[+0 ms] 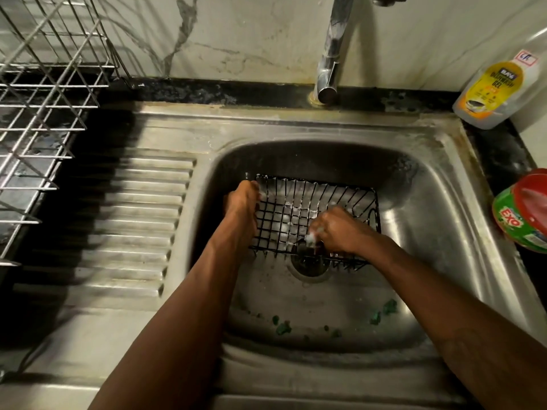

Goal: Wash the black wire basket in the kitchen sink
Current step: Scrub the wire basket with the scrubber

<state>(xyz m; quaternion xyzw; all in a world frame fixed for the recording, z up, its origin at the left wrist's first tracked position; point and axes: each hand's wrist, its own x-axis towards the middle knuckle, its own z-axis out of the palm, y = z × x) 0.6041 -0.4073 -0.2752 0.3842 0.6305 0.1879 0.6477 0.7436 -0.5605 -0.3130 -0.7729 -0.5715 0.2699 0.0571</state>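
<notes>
The black wire basket point(299, 199) lies in the steel sink point(438, 202), over the drain, with white foam on its wires. My left hand point(242, 202) grips the basket's left rim. Inside the basket near its front edge, my right hand point(334, 229) is curled round something foamy; the thing itself is hidden by the fingers and the suds. Both forearms reach in from the bottom of the view.
The tap point(328, 69) stands behind the basin, no water running. A dishwash gel bottle point(497, 84) and a red-green Exo soap tub point(524, 214) sit at the right. A metal dish rack point(44, 93) stands at the left beside the ribbed drainboard point(142, 220). Green scraps point(381, 312) lie on the sink floor.
</notes>
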